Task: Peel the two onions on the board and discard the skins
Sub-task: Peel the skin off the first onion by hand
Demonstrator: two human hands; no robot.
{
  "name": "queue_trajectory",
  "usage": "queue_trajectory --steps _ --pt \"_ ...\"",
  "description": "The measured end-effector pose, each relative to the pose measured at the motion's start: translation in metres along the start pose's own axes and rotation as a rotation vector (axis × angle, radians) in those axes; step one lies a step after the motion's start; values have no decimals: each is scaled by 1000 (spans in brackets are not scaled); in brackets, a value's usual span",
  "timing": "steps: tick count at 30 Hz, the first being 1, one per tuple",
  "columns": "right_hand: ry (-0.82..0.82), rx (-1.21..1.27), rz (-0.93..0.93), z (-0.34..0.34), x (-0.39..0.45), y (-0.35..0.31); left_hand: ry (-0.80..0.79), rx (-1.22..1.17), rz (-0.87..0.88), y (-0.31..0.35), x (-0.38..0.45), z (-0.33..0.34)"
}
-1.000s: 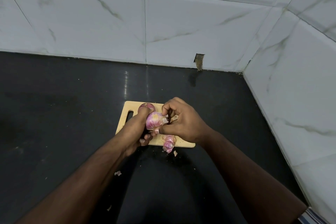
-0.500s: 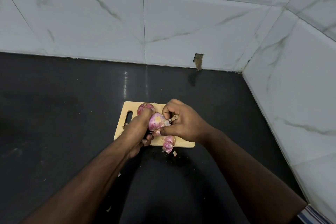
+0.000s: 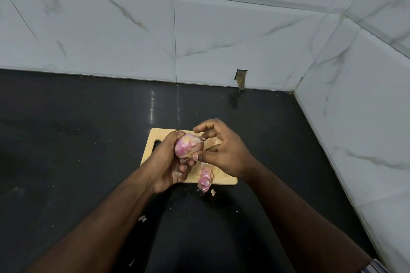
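Head view, looking down on a dark desk (image 3: 66, 139) in a corner of white marbled wall tiles (image 3: 111, 29). A small wooden cutting board (image 3: 153, 139) lies on the desk, and both hands work just above it. The left hand (image 3: 168, 162) grips a pink onion (image 3: 188, 145), its fingers (image 3: 183, 167) curled round the underside. The right hand (image 3: 224, 150) meets the onion from the right, thumb and fingertips pinching at loose skin near the root end (whether a strip is actually caught between them is hard to tell).

Compared with half a second ago, the held onion is turned and lifted a little, so it now hides the spot at the board's far edge where the second onion sat; that onion cannot be seen at this moment. The right hand's upper fingers have also loosened from a tight curl.

A heap of pink peeled skins (image 3: 205, 178) rests on the board's near edge, with small scraps (image 3: 142, 218) scattered on the desk nearby.

By this reading, the first onion is partly peeled, the second is untouched, and no skins have been discarded yet.
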State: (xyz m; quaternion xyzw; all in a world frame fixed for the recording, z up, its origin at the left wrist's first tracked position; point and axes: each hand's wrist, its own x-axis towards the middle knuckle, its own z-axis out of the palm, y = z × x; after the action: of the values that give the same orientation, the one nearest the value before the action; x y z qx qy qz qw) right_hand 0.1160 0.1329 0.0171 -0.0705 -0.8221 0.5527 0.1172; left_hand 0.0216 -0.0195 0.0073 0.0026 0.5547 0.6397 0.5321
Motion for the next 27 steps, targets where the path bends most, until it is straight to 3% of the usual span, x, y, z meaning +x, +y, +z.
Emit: queue_trajectory --steps 3,10,27 --pt "4 -10 0 2 -3 1 -67 52 -18 0 -3 -1" --pt "32 -5 42 12 -3 -1 62 190 244 -5 -8 15" --pt "-7 -28 97 17 1 -5 164 189 321 -14 -7 24"
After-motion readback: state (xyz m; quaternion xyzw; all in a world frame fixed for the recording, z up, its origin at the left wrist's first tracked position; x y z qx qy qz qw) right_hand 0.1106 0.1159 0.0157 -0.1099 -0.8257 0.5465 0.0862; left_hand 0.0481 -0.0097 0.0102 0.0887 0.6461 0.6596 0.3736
